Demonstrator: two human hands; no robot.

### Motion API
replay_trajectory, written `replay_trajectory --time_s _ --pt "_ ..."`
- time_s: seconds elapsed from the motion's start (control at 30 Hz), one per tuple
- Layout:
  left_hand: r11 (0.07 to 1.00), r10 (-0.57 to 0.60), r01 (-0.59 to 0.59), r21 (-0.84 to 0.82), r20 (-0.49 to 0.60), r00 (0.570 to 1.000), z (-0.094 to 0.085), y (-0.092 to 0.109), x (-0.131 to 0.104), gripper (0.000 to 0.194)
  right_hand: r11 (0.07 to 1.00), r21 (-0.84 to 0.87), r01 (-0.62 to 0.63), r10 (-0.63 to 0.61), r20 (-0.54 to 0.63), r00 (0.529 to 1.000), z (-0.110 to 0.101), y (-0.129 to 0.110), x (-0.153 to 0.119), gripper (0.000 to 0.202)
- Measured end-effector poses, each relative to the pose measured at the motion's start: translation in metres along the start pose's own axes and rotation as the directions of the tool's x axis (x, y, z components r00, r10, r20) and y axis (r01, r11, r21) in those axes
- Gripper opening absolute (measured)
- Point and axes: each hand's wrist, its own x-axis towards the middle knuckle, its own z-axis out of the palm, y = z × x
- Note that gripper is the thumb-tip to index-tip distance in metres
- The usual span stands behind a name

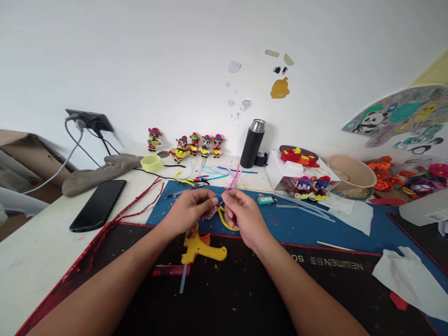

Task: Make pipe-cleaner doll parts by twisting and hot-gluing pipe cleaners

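Between my fingertips is a small blue fuzzy piece [219,198], which looks like coiled pipe cleaner. My left hand [192,205] pinches it from the left, thumb against forefinger. From the other side my right hand [245,217] is closed on it in a pinch, its other fingers curled in. A yellow pipe cleaner [224,223] curves below the fingertips; whether a hand holds it I cannot tell. Just under my left hand lies a yellow glue gun [203,251] with a clear glue stick [183,279] poking out. The fingers partly cover the blue piece.
Small pipe-cleaner figures [194,144] stand along the wall. Loose pipe cleaners [213,173] lie behind my hands, near a black thermos [252,143]. At left are a phone [98,205] and red tinsel stems [115,219]. Glue sticks [308,211], a white box [282,175] and tissue [409,275] lie right.
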Motion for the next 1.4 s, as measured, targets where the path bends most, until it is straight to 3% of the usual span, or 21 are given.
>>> replay_trajectory --time_s 0.2,0.37,0.47,0.6,0.83,1.13,1.4 --pt "0.997 -0.067 0.068 -0.03 0.014 0.998 -0.006 0.003 0.002 0.041 0.992 -0.119 0.05 -0.051 -0.012 0.999 -0.002 -0.004 -0.001 0.038" --pt "0.977 -0.153 0.168 -0.135 0.114 0.982 -0.008 0.006 0.002 0.042 0.94 -0.305 0.155 -0.135 0.086 0.987 -0.002 -0.004 -0.004 0.036" --pt "0.93 -0.219 0.259 -0.262 0.173 0.96 -0.007 0.007 0.001 0.04 0.935 -0.318 0.158 -0.133 0.098 0.986 -0.002 0.0 -0.004 0.03" --pt "0.797 -0.304 0.406 -0.447 0.284 0.909 -0.007 0.007 0.0 0.036 0.938 -0.295 0.181 -0.167 0.073 0.983 0.002 0.001 -0.005 0.032" --pt "0.705 -0.321 0.507 -0.495 0.416 0.851 -0.011 0.005 -0.002 0.034 0.959 -0.238 0.156 -0.128 0.129 0.983 0.007 -0.001 -0.009 0.031" --pt "0.767 -0.28 0.41 -0.494 0.317 0.906 -0.003 0.005 -0.002 0.043 0.963 -0.227 0.143 -0.144 0.013 0.99 0.004 -0.003 -0.006 0.036" --pt "0.92 -0.21 0.267 -0.288 0.215 0.954 -0.001 0.011 -0.001 0.046 0.963 -0.219 0.154 -0.161 -0.013 0.987 0.0 0.002 -0.002 0.038"
